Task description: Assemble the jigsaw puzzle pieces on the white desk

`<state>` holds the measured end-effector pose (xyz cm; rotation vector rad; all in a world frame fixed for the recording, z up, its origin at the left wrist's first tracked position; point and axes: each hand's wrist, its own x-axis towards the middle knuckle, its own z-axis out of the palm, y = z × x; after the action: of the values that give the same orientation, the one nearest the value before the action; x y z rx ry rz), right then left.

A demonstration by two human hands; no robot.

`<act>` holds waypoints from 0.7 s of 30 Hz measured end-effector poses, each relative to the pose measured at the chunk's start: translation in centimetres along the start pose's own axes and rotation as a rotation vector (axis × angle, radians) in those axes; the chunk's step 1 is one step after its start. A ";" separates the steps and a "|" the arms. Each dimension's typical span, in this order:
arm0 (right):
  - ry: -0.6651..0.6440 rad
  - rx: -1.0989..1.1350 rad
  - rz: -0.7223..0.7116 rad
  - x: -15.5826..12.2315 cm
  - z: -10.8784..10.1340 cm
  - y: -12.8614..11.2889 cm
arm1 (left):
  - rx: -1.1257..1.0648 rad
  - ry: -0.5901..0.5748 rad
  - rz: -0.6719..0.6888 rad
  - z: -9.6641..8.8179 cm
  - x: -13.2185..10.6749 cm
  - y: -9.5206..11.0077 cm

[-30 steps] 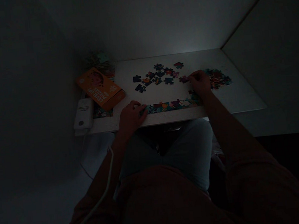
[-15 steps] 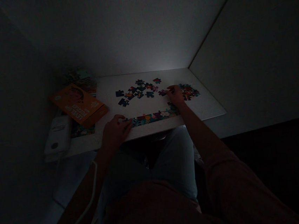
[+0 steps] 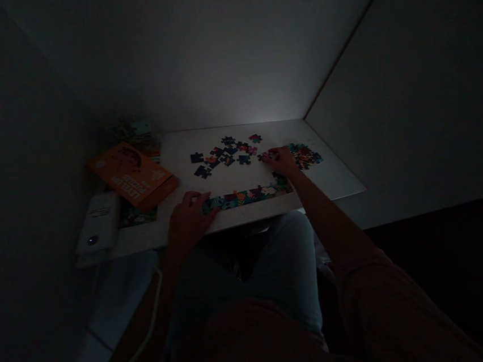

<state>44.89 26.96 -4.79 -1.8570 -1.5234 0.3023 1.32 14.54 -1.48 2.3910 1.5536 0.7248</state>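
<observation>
Low on the white table lies a strip of joined jigsaw pieces (image 3: 243, 197). My left hand (image 3: 187, 217) is at its left end, thumb at the lower edge and fingers at the upper edge, with the end piece between them. A short part of the strip turns upward at its right end, partly behind my right wrist. My right hand (image 3: 283, 161) has its fingertips closed on a pinkish-purple jigsaw piece (image 3: 262, 157). Just right of that hand is a heap of jigsaw pieces (image 3: 306, 156). Loose dark and coloured pieces (image 3: 227, 159) lie scattered beyond the strip.
An orange puzzle box (image 3: 132, 174) lies tilted over printed sheets on the left. Beside it sits a white device (image 3: 97, 223) with a cable. Walls border the table (image 3: 331, 186) at the back and right. The light is very dim.
My left thumb and fingers have spread wider around the strip's end. My right fingers have reached left over the pinkish piece. The whole view has shifted slightly.
</observation>
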 end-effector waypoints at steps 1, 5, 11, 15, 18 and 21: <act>-0.001 0.004 -0.004 0.0 -0.1 0.0 | 0.000 0.002 -0.013 0.0 0.0 0.1; -0.025 0.005 0.000 -0.2 -0.4 -0.4 | -0.027 0.007 -0.034 -0.2 0.1 0.4; -0.057 -0.002 0.049 -0.1 -0.4 -0.8 | 0.001 0.027 -0.005 0.3 0.0 0.1; -0.092 -0.043 0.044 0.0 -0.2 -0.7 | -0.002 0.023 0.002 0.5 0.0 0.0; -0.121 -0.076 0.025 0.1 -0.1 -0.5 | -0.007 0.009 0.007 0.5 0.1 0.0; -0.110 -0.110 0.000 0.0 0.0 -0.5 | -0.006 0.010 0.011 0.5 0.2 0.0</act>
<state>44.55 27.00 -4.50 -1.9542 -1.6432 0.3313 1.61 14.74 -1.80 2.3967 1.5416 0.7438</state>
